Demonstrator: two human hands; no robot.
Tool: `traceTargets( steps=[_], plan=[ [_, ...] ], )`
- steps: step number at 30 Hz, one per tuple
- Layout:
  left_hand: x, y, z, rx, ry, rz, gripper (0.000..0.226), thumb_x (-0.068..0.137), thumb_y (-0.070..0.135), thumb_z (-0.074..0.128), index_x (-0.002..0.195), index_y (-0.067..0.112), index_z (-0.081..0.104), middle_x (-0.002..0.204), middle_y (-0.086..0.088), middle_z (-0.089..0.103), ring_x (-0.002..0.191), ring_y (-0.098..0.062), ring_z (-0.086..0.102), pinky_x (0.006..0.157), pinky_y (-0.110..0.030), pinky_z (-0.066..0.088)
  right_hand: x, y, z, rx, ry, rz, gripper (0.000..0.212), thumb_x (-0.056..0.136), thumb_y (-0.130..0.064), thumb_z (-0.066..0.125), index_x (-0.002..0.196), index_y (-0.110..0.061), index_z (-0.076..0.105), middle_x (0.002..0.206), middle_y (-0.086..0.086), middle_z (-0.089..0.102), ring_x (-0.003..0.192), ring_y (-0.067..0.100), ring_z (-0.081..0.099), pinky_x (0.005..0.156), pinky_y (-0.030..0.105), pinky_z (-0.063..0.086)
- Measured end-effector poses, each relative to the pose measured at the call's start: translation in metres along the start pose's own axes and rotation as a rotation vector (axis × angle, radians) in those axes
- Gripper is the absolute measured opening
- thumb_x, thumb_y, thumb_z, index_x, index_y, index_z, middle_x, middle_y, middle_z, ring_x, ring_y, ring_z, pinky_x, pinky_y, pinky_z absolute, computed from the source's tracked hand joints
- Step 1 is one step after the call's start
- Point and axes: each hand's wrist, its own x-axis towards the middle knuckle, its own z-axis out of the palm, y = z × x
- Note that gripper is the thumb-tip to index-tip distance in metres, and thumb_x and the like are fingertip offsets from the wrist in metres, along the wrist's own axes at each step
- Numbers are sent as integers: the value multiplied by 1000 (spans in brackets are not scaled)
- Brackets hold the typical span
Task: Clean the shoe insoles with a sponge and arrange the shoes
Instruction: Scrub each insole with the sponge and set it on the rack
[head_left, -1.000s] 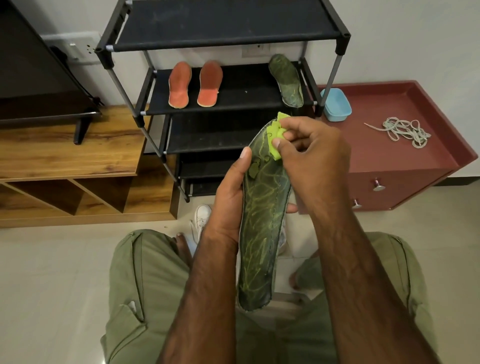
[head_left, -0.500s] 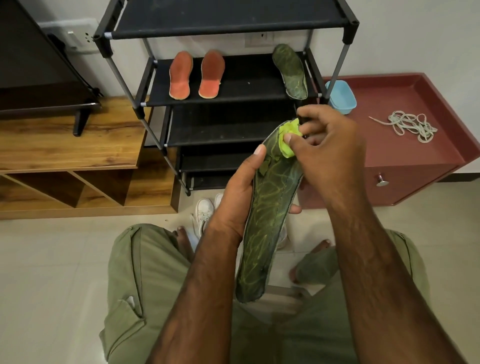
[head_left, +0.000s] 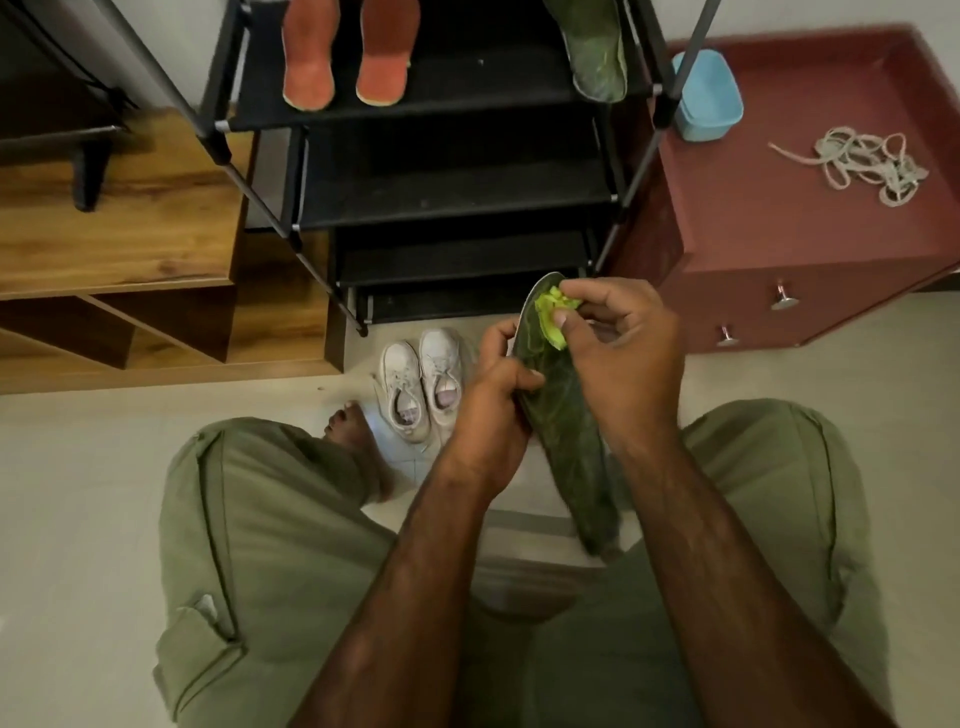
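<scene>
My left hand (head_left: 493, 395) grips a dark green patterned insole (head_left: 563, 426) at its left edge, holding it lengthwise above my lap. My right hand (head_left: 618, 353) pinches a small lime-green sponge (head_left: 553, 314) against the insole's far tip. A pair of white sneakers (head_left: 423, 382) stands on the floor in front of my knees. On the black shoe rack (head_left: 447, 117), two orange insoles (head_left: 350, 57) lie side by side and a second green insole (head_left: 597, 57) lies at the shelf's right end.
A maroon drawer cabinet (head_left: 789, 218) stands right of the rack, with a light blue tub (head_left: 706, 96) and a tangle of pale shoelaces (head_left: 867, 163) on top. A wooden TV unit (head_left: 124, 223) is to the left. My bare foot (head_left: 345, 423) rests beside the sneakers.
The view tilted down, bringing the sneakers and floor into sight. Both hands and the insole sit lower in the view; the insole now leans the other way, with the sponge still at its tip.
</scene>
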Motion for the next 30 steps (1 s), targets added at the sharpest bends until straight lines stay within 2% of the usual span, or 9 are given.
traceTargets(
  steps=[4,6,8,11,14,19,22,26,30],
  plan=[
    [0,1,2,-81,8,-21,49,101,28,47,139,-2,50,129,-26,61,119,-35,61,102,-45,49,-15,-2,13,9,-42,11,25,87,-5,78,105,-23,77,104,-8,69,89,6,69,77,25,60],
    [1,1,-1,-114,15,-50,59,109,48,29,134,5,60,130,-20,66,121,-29,64,104,-39,52,-19,0,17,-30,-103,3,29,87,-8,79,111,-24,77,104,-12,68,89,6,69,76,26,61],
    [1,0,-6,-179,28,-38,66,108,56,22,144,11,53,136,-19,62,127,-30,60,110,-41,47,-20,2,18,-57,-201,-6,38,86,-5,79,119,-23,76,110,-12,66,95,5,68,81,26,61],
    [-3,3,-11,-248,43,-1,63,108,55,25,155,16,41,132,-16,64,122,-29,62,109,-43,47,-24,-3,20,-83,-301,-31,44,85,2,78,122,-23,75,116,-9,62,100,4,67,87,24,60],
    [-8,16,-10,-267,59,53,63,107,52,28,155,12,39,122,-15,68,114,-28,66,99,-40,54,-21,-14,26,-139,-310,-79,36,87,-4,77,117,-25,78,107,-11,67,92,3,68,83,25,60],
    [-18,39,-10,-249,42,107,57,106,42,32,140,2,54,136,-24,61,129,-34,59,111,-42,46,-2,-48,27,-79,-324,-111,26,90,-20,78,114,-30,77,101,-15,73,88,1,69,79,20,58],
    [-23,45,-6,-250,14,128,59,103,33,33,154,5,38,150,-25,48,145,-38,42,123,-47,30,2,-65,31,-80,-302,-161,26,91,-19,77,115,-28,77,104,-13,73,90,3,70,82,27,60],
    [-45,45,-21,-366,-148,114,69,94,27,40,160,12,25,146,-17,49,139,-32,43,116,-45,32,-17,-69,27,-112,-352,-200,28,89,-12,75,110,-30,78,103,-15,70,93,2,68,86,30,58],
    [-71,32,-46,-543,-152,-3,50,103,45,31,140,13,43,133,-17,58,128,-32,53,108,-47,41,-56,-57,21,-252,-438,-269,28,89,-13,75,111,-31,77,106,-15,68,99,4,63,89,34,55]
  ],
)
